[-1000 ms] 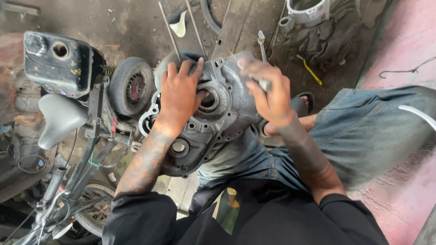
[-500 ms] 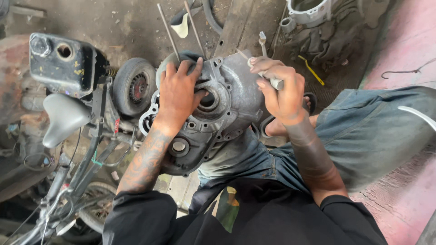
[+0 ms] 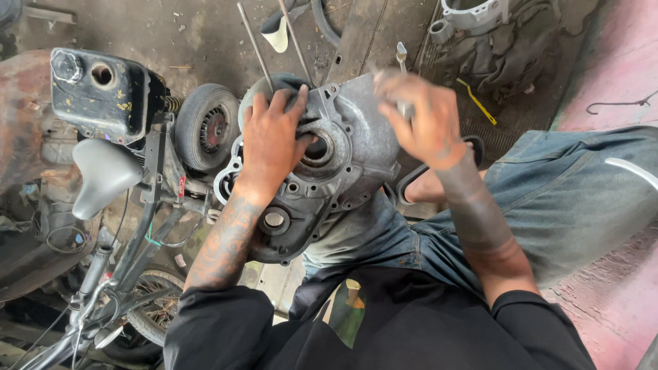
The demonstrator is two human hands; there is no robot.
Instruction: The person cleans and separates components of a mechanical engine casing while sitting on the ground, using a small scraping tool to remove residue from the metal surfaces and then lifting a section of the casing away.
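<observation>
Mid-frame, the left hand (image 3: 273, 147) spreads flat, steadying the engine casing (image 3: 343, 164), while the right hand (image 3: 423, 123) fingers grip a metal tool (image 3: 402, 56), apparently working its upper-right edge, which needs firm bracing.

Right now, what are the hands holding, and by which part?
The left hand presses flat on the grey engine casing beside its round centre opening. The right hand grips a slim metal tool by its lower shaft.

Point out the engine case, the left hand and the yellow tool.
engine case (image 3: 360, 147): head view, bare grey face right of the round opening.
left hand (image 3: 273, 140): head view, back of the hand.
yellow tool (image 3: 478, 102): head view, middle of its shaft.
</observation>
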